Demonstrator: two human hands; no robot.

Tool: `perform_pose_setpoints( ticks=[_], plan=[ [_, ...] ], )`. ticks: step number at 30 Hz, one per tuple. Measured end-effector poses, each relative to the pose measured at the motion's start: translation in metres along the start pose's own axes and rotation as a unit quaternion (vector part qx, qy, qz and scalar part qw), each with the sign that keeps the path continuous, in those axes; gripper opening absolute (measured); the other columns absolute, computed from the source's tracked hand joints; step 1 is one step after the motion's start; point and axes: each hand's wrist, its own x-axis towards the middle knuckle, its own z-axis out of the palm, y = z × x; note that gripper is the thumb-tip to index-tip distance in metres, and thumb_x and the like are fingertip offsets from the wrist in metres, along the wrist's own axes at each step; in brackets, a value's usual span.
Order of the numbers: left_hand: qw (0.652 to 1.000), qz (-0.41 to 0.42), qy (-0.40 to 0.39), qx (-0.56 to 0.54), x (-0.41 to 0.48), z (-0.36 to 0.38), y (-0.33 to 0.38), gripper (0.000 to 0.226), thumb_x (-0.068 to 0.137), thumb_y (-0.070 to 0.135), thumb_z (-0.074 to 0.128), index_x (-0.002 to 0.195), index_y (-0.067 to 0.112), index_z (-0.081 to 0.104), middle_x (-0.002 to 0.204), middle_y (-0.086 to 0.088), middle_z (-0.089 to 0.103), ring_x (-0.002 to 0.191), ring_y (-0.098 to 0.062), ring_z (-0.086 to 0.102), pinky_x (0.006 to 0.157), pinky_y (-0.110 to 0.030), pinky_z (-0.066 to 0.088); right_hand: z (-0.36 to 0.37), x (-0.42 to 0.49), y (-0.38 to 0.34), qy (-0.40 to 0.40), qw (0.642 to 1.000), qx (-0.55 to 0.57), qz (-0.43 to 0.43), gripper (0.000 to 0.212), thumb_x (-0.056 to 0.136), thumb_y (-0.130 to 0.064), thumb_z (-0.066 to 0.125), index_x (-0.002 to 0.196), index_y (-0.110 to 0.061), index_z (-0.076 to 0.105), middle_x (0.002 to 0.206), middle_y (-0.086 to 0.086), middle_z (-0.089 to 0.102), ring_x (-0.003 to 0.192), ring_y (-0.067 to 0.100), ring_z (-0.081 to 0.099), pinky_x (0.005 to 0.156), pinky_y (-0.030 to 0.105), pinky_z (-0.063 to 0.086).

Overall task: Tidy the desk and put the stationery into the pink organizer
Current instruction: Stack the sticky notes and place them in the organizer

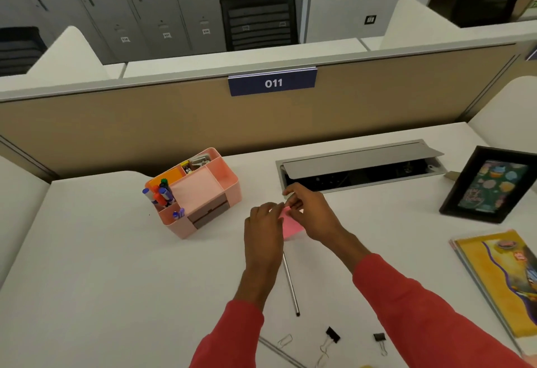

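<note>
Pink sticky notes (290, 224) sit near the middle of the tabletop (116, 280), pinched between both hands: the left hand (263, 232) holds one side and the right hand (312, 216) holds the other. The pink organizer (203, 193) stands near the back edge, with markers (161, 193) in it. A metal rod (290, 283) lies toward the front edge, near two black clips (332, 334).

On my desk I count one pink organizer (216, 184), one pink sticky pad (290, 224), one metal rod (290, 283), two black binder clips (333, 334), one paper clip (285, 340), one picture frame (491, 184).
</note>
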Motion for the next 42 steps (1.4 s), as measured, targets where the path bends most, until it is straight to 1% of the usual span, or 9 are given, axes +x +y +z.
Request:
perform_pose_setpoints(
  ticks=[10,14,18,20,23,26,32,37,42],
  plan=[
    [0.968,-0.125,0.126,-0.178,-0.006,-0.083,-0.019,0.028,0.098,0.027,0.059,0.122,0.014,0.064,0.12,-0.003,0.066,0.099,-0.013,0.056,0.083,-0.008,0.043,-0.001,0.001,-0.067,0.028,0.993,-0.037,-0.106,0.017,0.096,-0.02,0.065,0.111,-0.017,0.072,0.102,-0.005,0.072,0.087,0.007,0.061,0.078,0.021,0.053],
    [0.968,-0.104,0.172,-0.148,0.002,-0.141,-0.043,0.031,0.098,0.026,0.06,0.128,0.02,0.061,0.12,0.003,0.066,0.094,-0.011,0.061,0.079,-0.019,0.053,0.013,0.019,-0.124,0.043,0.983,-0.005,-0.176,0.015,0.091,-0.015,0.071,0.106,-0.017,0.073,0.097,-0.007,0.074,0.083,0.005,0.063,0.076,0.02,0.053],
    [0.955,-0.03,0.253,-0.151,0.023,-0.205,-0.08,0.023,0.094,0.018,0.061,0.111,0.024,0.075,0.099,0.006,0.075,0.084,-0.014,0.07,0.073,-0.035,0.059,0.034,0.057,-0.186,0.051,0.962,-0.006,-0.269,0.016,0.09,-0.006,0.069,0.103,-0.012,0.077,0.096,-0.002,0.073,0.084,0.006,0.062,0.076,0.013,0.049],
    [0.954,-0.025,0.274,-0.12,0.04,-0.229,-0.098,0.02,0.094,0.014,0.06,0.103,0.016,0.078,0.095,0.001,0.077,0.081,-0.012,0.069,0.078,-0.025,0.056,0.045,0.081,-0.211,0.064,0.956,-0.017,-0.285,0.02,0.091,-0.003,0.067,0.107,-0.011,0.076,0.099,0.001,0.07,0.086,0.007,0.06,0.078,0.01,0.047],
    [0.959,-0.047,0.267,-0.085,0.065,-0.254,-0.121,0.021,0.095,0.01,0.06,0.106,0.011,0.077,0.102,-0.002,0.076,0.085,-0.007,0.064,0.075,-0.007,0.045,0.064,0.112,-0.236,0.094,0.945,-0.04,-0.31,0.015,0.092,-0.008,0.068,0.104,-0.011,0.076,0.099,0.002,0.073,0.089,0.012,0.065,0.081,0.027,0.056],
    [0.967,-0.061,0.232,-0.088,0.084,-0.257,-0.148,0.02,0.094,0.008,0.061,0.104,0.012,0.078,0.1,-0.001,0.077,0.086,-0.013,0.068,0.084,-0.028,0.057,0.083,0.134,-0.242,0.086,0.947,-0.059,-0.304,0.013,0.09,-0.007,0.069,0.1,-0.01,0.078,0.097,0.004,0.076,0.088,0.017,0.067,0.082,0.037,0.058],
    [0.98,-0.079,0.158,-0.086,0.093,-0.231,-0.176,0.023,0.094,0.003,0.057,0.096,0.01,0.079,0.087,-0.002,0.077,0.074,-0.013,0.07,0.076,-0.033,0.06,0.111,0.156,-0.219,0.01,0.964,-0.096,-0.249,0.019,0.091,0.001,0.064,0.101,-0.008,0.078,0.099,0.009,0.074,0.092,0.022,0.067,0.085,0.041,0.057],
    [0.978,-0.101,0.152,-0.1,0.09,-0.209,-0.187,0.019,0.093,0.004,0.059,0.09,0.009,0.077,0.085,-0.001,0.076,0.076,-0.015,0.069,0.068,-0.022,0.054,0.125,0.16,-0.203,-0.025,0.964,-0.137,-0.225,0.019,0.093,-0.002,0.063,0.104,-0.009,0.077,0.104,0.008,0.069,0.096,0.021,0.063,0.086,0.039,0.055],
    [0.977,-0.17,0.11,-0.067,0.094,-0.188,-0.204,0.018,0.096,0.015,0.062,0.107,0.009,0.076,0.107,-0.009,0.075,0.094,-0.023,0.069,0.086,-0.027,0.05,0.141,0.159,-0.191,-0.052,0.961,-0.177,-0.208,0.02,0.094,-0.003,0.062,0.108,-0.01,0.076,0.108,0.007,0.07,0.098,0.021,0.064,0.086,0.032,0.055]
  ],
)
